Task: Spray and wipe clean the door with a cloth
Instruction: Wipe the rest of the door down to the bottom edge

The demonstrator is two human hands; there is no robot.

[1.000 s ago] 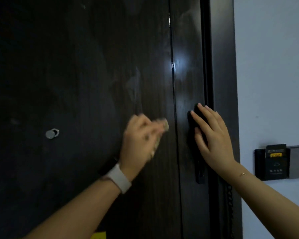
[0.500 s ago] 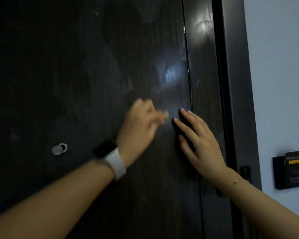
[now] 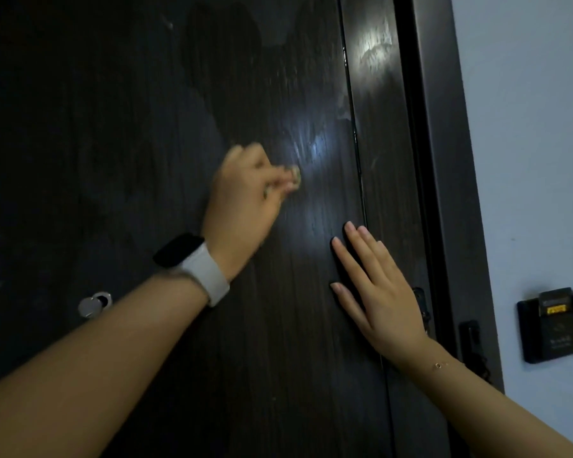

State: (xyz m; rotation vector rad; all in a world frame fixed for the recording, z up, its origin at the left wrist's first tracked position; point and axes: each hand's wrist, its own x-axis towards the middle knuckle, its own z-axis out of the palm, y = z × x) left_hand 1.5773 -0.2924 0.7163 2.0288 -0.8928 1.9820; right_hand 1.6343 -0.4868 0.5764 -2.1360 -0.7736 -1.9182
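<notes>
Item 1: dark wood-grain door (image 3: 146,127), filling most of your view, with pale glossy smears near its right edge. Item 2: your left hand (image 3: 245,196), blurred, fingers curled closed around a small wad of pale yellowish cloth (image 3: 293,178) pressed against the door panel, a little above and left of your other hand. Item 3: white-strapped watch with black face (image 3: 196,262) on your left wrist. Item 4: your right hand (image 3: 377,289), fingers spread flat and open, palm resting on the door beside the vertical seam. Item 5: thin gold bracelet (image 3: 439,365) on your right wrist. Item 6: round silver knob (image 3: 93,304) on the door, lower left. Item 7: dark door frame (image 3: 444,160). Item 8: black wall-mounted card holder (image 3: 548,325) on the pale wall (image 3: 526,127), right of the frame.
</notes>
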